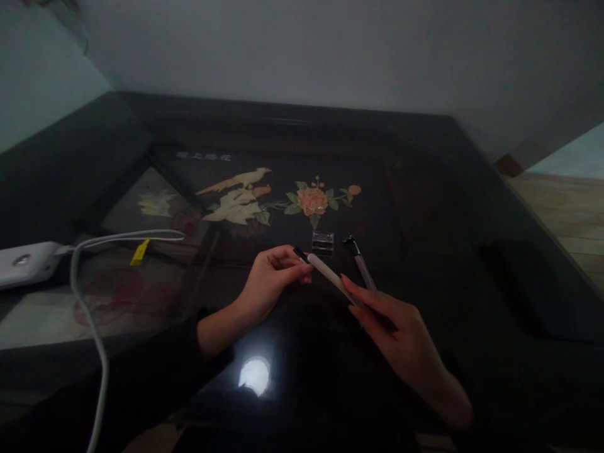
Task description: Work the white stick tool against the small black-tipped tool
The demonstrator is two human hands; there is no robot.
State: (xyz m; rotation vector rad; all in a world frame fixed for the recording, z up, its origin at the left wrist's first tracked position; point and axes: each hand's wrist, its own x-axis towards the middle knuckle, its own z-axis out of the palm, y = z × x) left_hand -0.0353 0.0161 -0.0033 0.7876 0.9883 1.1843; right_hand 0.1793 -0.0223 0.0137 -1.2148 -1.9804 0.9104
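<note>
My right hand (399, 330) is closed on a slim, pale stick-shaped thing (328, 272), held slantwise above the dark table. Its lower end runs under my fingers and is hidden. Between the thumb and fingers of my left hand (271, 277) is a small black piece (300, 254), right at the upper end of the pale stick; whether the two are joined I cannot tell. Beyond my hands lies a small, shiny, dark see-through case (323, 242). Just right of it a thin tool with a black head and grey handle (362, 267) is partly covered by my right hand.
The glossy dark table (415, 201) has a bird-and-flower picture (311, 200) set in its top. At left lie a white device (28, 263) and a white cable (99, 340) with a yellow tag (140, 251). A dark flat shape (542, 289) is at right. Behind stands a wall (302, 50).
</note>
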